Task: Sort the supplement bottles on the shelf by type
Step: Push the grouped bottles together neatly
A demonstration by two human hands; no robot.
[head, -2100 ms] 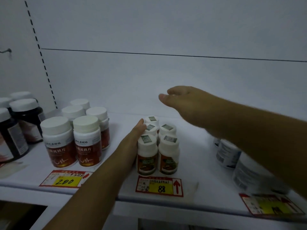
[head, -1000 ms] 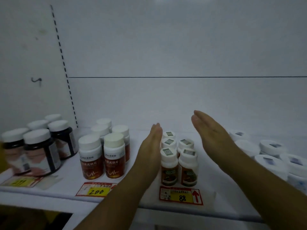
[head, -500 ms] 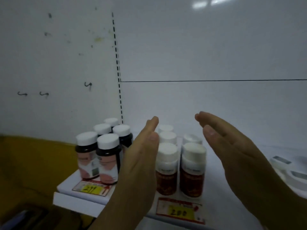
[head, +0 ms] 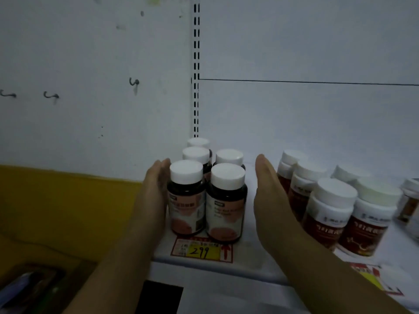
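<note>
Several dark bottles [head: 224, 207] with white caps and pink labels stand grouped at the left end of the white shelf [head: 226, 266]. My left hand [head: 154, 196] is flat and upright, its palm against the left side of the front-left dark bottle [head: 186, 200]. My right hand [head: 269, 200] is flat and upright a little to the right of the group, not touching it. Behind my right hand stand several white bottles with red labels [head: 328, 214]. Neither hand holds anything.
A red and yellow price tag marked 299 [head: 201, 250] lies on the shelf's front edge below the dark bottles. Another tag [head: 371, 279] lies further right. Small bottles [head: 410, 200] show at the right edge. A slotted upright [head: 196, 64] runs up the back wall. Yellow surface [head: 56, 211] lies left.
My view and both hands have shifted left, from the small bottles past the red-label bottles to the dark bottles. My left palm now rests against the dark group.
</note>
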